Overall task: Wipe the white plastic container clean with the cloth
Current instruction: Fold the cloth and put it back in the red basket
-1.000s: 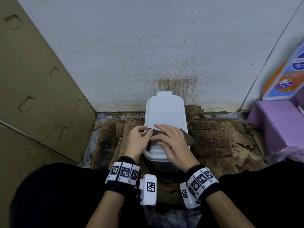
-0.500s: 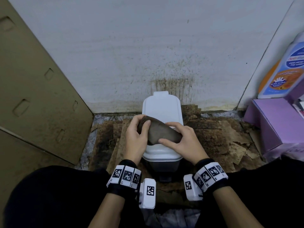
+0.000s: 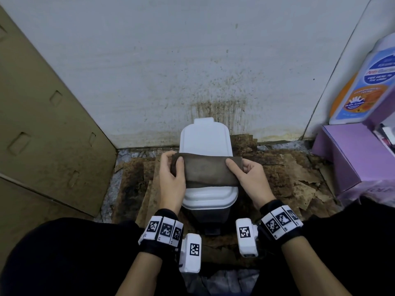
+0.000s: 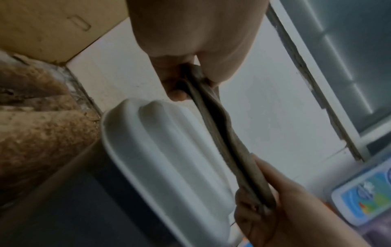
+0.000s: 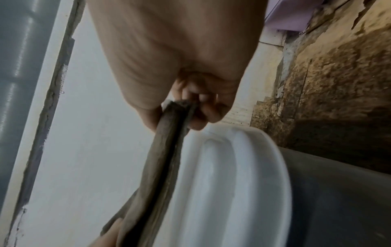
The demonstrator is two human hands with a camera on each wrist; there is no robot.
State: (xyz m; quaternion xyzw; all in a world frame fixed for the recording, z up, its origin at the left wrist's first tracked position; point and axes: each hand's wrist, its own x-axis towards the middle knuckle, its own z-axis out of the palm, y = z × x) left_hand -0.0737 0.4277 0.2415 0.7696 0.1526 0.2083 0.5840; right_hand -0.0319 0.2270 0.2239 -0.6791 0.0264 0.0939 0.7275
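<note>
A white plastic container (image 3: 205, 137) with a white lid and dark lower body stands on the floor against the wall, seen also in the wrist views (image 4: 165, 150) (image 5: 230, 180). A folded brown cloth (image 3: 206, 170) is stretched flat a little above the lid's middle. My left hand (image 3: 173, 174) pinches the cloth's left end, thumb on top. My right hand (image 3: 245, 174) pinches its right end. The cloth (image 4: 222, 127) (image 5: 165, 158) shows edge-on in both wrist views, clear of the lid.
Stained brown cardboard (image 3: 288, 174) covers the floor around the container. A large cardboard sheet (image 3: 42, 124) leans at the left. A purple box (image 3: 352, 154) and a labelled bottle (image 3: 363, 86) stand at the right. The white wall (image 3: 192, 60) behind is spattered.
The cloth was pressed on the lid under my hands, then lifted in a bunch. Now my hands have moved apart and spread it out flat above the lid.
</note>
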